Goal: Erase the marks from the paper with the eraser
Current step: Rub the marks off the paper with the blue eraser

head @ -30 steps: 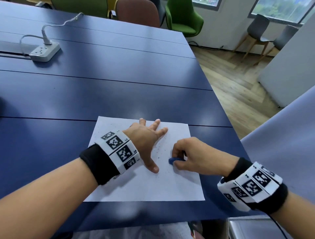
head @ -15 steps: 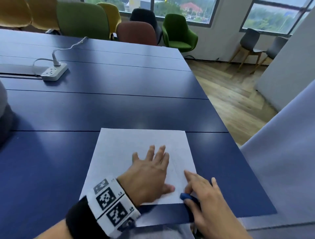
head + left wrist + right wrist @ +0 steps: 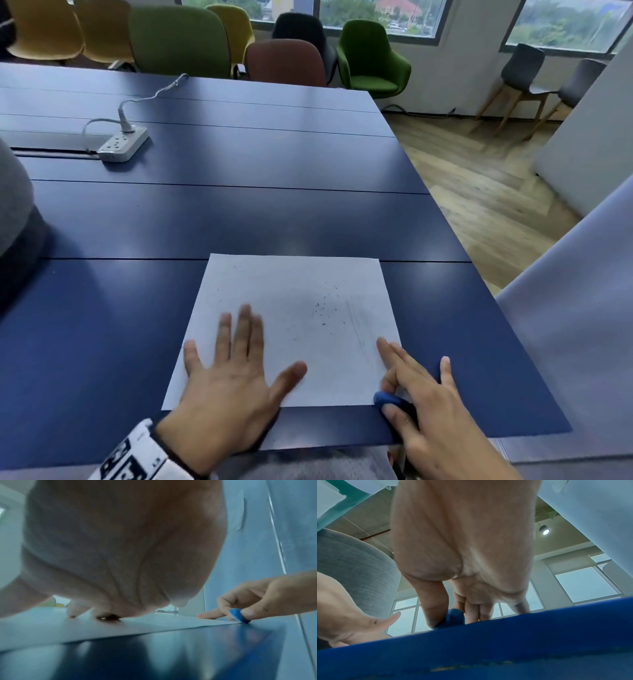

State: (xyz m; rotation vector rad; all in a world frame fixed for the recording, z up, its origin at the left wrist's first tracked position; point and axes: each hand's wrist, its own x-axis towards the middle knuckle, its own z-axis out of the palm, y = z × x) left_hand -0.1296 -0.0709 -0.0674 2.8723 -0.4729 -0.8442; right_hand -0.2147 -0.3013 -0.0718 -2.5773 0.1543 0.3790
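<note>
Head view: white paper (image 3: 294,329) lying flat on blue table (image 3: 239,212), near edge just short of table's front edge. Left hand (image 3: 226,387) pressed palm-down at paper's 7 o'clock corner, fingers straight and spread, thumb splayed toward 3 o'clock. Right hand (image 3: 428,411) at paper's 5 o'clock corner, pinching blue eraser (image 3: 385,399) between thumb and a curled finger; other fingers extended, index fingertip touching the sheet near its 3 o'clock edge. Eraser sitting at the paper's corner, touching table and sheet edge. Dark eraser crumbs (image 3: 325,308) scattered over paper's 2 o'clock portion; faint pencil streaks (image 3: 359,329) visible just right of them. White power strip (image 3: 121,147) with cable at table's 10 o'clock, well apart from paper. Row of chairs (image 3: 178,41) beyond far edge at 12 o'clock. Left wrist view: same pinch confirmed, eraser (image 3: 238,616) tip down against table at paper (image 3: 102,627) corner, thumb on its near face. Right wrist view: eraser (image 3: 453,618) held between thumb and fingers above table edge (image 3: 488,642).
</note>
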